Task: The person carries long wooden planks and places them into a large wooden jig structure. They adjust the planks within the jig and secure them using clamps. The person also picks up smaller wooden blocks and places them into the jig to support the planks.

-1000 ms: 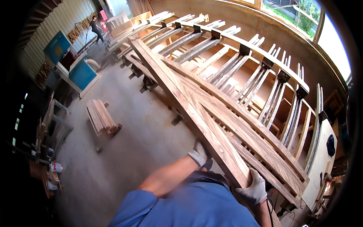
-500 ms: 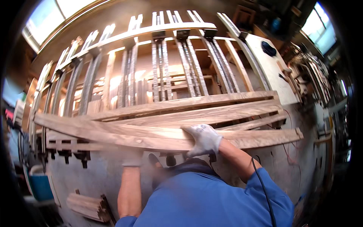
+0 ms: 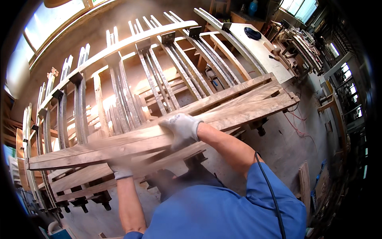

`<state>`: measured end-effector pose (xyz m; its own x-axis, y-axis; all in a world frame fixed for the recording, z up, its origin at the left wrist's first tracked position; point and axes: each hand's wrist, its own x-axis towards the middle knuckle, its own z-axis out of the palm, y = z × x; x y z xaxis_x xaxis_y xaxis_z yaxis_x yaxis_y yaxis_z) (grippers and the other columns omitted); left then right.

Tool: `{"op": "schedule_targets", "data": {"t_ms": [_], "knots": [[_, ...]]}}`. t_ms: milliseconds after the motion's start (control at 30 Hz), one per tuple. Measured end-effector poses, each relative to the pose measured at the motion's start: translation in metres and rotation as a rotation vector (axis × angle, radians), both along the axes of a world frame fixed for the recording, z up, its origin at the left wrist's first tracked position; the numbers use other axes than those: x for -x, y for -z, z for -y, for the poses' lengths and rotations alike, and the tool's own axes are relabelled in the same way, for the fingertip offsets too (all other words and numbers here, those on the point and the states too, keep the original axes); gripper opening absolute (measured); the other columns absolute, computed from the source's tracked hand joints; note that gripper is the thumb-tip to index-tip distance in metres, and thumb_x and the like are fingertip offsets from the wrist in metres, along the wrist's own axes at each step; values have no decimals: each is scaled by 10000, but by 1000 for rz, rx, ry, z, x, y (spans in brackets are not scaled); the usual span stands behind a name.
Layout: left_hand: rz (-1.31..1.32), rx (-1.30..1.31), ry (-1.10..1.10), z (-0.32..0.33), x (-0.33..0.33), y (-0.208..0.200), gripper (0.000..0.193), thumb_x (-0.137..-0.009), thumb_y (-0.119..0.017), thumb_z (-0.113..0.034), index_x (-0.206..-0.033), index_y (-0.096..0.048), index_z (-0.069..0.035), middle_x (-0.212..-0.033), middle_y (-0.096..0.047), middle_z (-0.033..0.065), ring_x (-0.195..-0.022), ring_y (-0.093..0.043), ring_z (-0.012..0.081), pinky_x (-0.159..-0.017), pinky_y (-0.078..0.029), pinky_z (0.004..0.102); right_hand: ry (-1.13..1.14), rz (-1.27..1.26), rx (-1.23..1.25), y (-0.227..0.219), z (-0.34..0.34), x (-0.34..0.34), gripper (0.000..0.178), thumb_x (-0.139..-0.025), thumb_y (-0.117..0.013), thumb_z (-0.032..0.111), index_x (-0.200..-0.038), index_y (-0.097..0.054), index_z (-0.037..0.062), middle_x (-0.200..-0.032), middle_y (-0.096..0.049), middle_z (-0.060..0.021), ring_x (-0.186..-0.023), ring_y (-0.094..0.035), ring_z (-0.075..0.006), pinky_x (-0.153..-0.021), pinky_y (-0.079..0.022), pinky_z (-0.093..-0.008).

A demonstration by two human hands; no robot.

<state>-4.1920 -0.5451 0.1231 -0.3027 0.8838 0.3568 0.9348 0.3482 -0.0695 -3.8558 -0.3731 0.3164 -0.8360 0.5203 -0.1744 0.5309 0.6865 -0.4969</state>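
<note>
A long, pale brown wooden board (image 3: 242, 114) lies slantwise in front of me, its right end farther away than its left. My right hand (image 3: 181, 129), in a whitish work glove, is closed over the board near its middle, the thumb side on top. Farther left, my gloved left hand (image 3: 120, 169) grips the near lower edge; its fingers are partly hidden and smeared. Behind the held board rests another long board (image 3: 223, 96). More boards (image 3: 85, 176) lie below and nearer me on the rack.
Metal clamp bars (image 3: 193, 81) stretch away in a row, crossed by a long wooden rail (image 3: 131, 40). Black clamp ends (image 3: 104, 199) jut out at the near side. A pale panel (image 3: 274, 59) with a dark cap-like item stands far right. Reddish cords (image 3: 296, 121) lie on the floor.
The held board has swung, its left end nearer me and its right end farther off. Both hands moved left with it, still gripping. The whole view has also turned.
</note>
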Motion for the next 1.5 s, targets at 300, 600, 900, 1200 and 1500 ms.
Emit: {"op": "schedule_targets", "data": {"t_ms": [300, 600, 900, 1200, 1500], "knots": [[-126, 345, -136, -51, 13, -44, 491, -1007, -552, -371, -1389, -688, -93, -1397, -705, 135, -1315, -643, 326, -1177, -463, 472, -70, -15, -42, -19, -48, 25, 956, -618, -865, 405, -1425, -594, -28, -1165, -725, -245, -1067, -731, -409, -942, -584, -449], [42, 364, -69, -89, 21, -44, 407, -986, -577, -370, -1267, -742, -126, -1306, -741, 141, -1261, -665, 350, -1117, -505, 508, -183, -34, 23, 0, -127, 41, 934, -599, -881, 405, -1395, -604, 1, -1164, -742, -244, -1048, -737, -413, -919, -591, -459], [-6, 318, -76, -114, 57, -33, 386, -1012, -571, -394, -1214, -738, -110, -1229, -754, 130, -1141, -685, 330, -1014, -552, 484, -158, -6, -153, 41, -167, 76, 929, -608, -899, 396, -1411, -604, 34, -1208, -715, -199, -1090, -720, -368, -968, -572, -444], [165, 229, -92, -157, 72, -9, 392, -1045, -560, -420, -1176, -729, -91, -1161, -763, 121, -1019, -704, 305, -912, -595, 454, -144, 62, -164, 86, -211, 109, 925, -615, -919, 386, -1410, -604, 33, -1225, -711, -206, -1129, -706, -380, -1001, -563, -444], [2339, -722, -720, -146, 95, -4, 415, -1078, -550, -446, -1138, -719, -72, -1094, -772, 112, -898, -722, 280, -810, -639, 424, -145, 121, -145, 112, -251, 140, 808, -607, -923, 344, -1310, -648, 58, -1192, -732, -187, -1128, -715, -368, -983, -566, -445]]}}
